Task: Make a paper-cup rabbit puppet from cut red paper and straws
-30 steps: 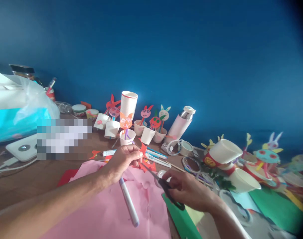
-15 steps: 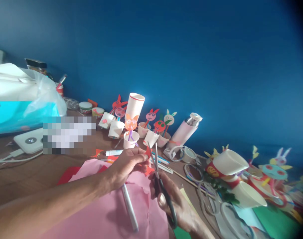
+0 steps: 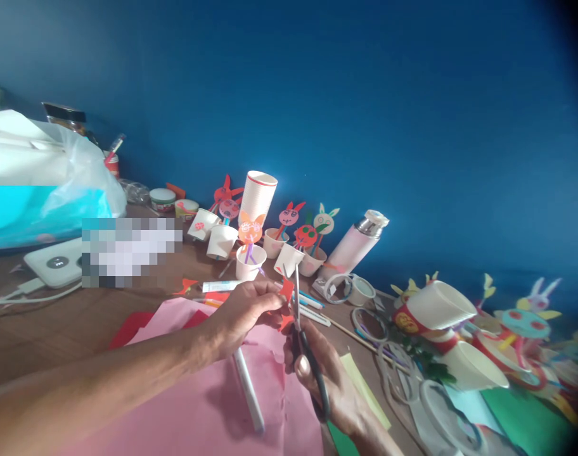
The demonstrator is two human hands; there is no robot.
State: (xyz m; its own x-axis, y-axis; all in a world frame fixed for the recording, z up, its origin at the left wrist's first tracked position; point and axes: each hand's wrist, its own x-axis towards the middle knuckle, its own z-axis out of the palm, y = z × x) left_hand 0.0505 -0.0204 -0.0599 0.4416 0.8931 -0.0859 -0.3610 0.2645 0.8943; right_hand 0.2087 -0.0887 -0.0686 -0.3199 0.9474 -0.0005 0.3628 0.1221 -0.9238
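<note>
My left hand (image 3: 244, 313) pinches a small red paper cut-out (image 3: 285, 290) above a pink paper sheet (image 3: 213, 405). My right hand (image 3: 334, 386) grips black-handled scissors (image 3: 304, 342), blades pointing up and closed against the red piece. A white marker pen (image 3: 248, 392) lies on the pink sheet under my left wrist. More red scraps (image 3: 284, 323) sit just below the blades.
Paper cups with animal faces on sticks (image 3: 251, 244) stand in a row by the blue wall, beside a tall cup stack (image 3: 257, 196) and a pink flask (image 3: 355, 244). Tape rolls (image 3: 339, 288), cups and coloured crafts (image 3: 460, 342) crowd the right. A tissue box (image 3: 37, 196) sits left.
The scissors swung from lying low and sideways to pointing upright at the red piece. Their blades, apart half a second ago, have come together on it. My left hand stayed almost still.
</note>
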